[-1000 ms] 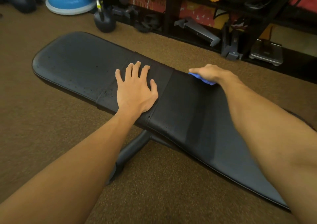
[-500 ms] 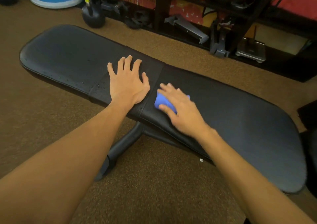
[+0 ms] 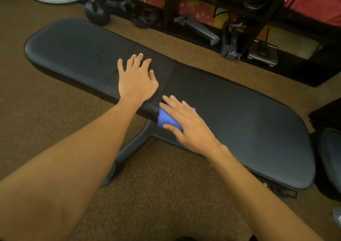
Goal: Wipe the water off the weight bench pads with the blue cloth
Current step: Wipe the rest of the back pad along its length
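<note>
Blue cloth (image 3: 167,119) — bunched at front edge of bench pad (image 3: 239,115), pressed under right hand (image 3: 187,125), fingers straight. Left hand (image 3: 136,81) — flat on pad beside it, fingers spread, gripping nothing.

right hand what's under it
The blue cloth lies under the right hand, at the bench pad's near edge. The palm hides the rest of the cloth.

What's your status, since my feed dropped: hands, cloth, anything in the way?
Left hand flat on left pad. Right hand presses blue cloth on right pad, near edge, by the seam. No obstruction seen on pads.
</note>
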### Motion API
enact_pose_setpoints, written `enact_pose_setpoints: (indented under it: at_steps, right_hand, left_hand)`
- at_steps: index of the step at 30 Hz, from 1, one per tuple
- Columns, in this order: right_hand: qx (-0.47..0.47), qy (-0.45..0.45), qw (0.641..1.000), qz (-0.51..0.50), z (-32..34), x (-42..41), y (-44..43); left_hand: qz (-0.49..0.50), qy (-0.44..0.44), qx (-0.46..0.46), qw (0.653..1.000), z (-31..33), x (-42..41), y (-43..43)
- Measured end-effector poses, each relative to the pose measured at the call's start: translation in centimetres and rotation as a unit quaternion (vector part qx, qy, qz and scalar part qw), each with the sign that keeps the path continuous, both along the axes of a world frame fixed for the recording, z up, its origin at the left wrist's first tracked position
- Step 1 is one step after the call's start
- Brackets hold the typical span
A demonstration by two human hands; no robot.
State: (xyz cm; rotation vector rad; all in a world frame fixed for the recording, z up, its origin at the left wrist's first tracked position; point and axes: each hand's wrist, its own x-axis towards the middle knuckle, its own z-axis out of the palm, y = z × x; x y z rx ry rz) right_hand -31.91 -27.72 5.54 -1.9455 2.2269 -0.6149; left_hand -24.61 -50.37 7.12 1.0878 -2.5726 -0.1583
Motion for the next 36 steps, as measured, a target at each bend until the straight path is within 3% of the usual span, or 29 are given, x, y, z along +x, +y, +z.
enact_pose_setpoints:
  at_steps: [7,11,14,21,25,32,36]
  right_hand:
    - [0.014,-0.063,0.978,-0.196,0.5,-1.0,-2.3]
    - [0.002,-0.012,0.996,-0.086,0.3,1.3,-1.7]
    - [0.005,0.015,1.000,-0.026,0.0,1.2,-0.1]
    - [-0.004,-0.098,0.988,-0.115,1.2,1.1,-6.1]
    - [0.002,-0.101,0.980,-0.174,1.5,0.3,-10.8]
    - [-0.006,-0.042,0.999,-0.010,1.3,1.2,-7.5]
    - [0.003,-0.089,0.986,-0.139,1.6,-2.1,-10.7]
  left_hand:
    - [-0.017,0.014,0.039,0.999,0.8,0.3,-0.2]
    - [-0.051,0.031,0.067,0.996,1.7,1.9,-1.6]
    - [-0.044,0.029,0.033,0.998,1.6,4.2,-3.4]
    - [-0.011,0.026,0.002,1.000,1.1,7.4,-6.8]
    - [0.009,0.012,-0.002,1.000,1.0,6.8,-6.5]
    - [0.010,-0.038,0.020,0.999,1.1,6.1,-7.2]
    - [0.026,-0.045,0.027,0.998,1.3,5.5,-7.0]
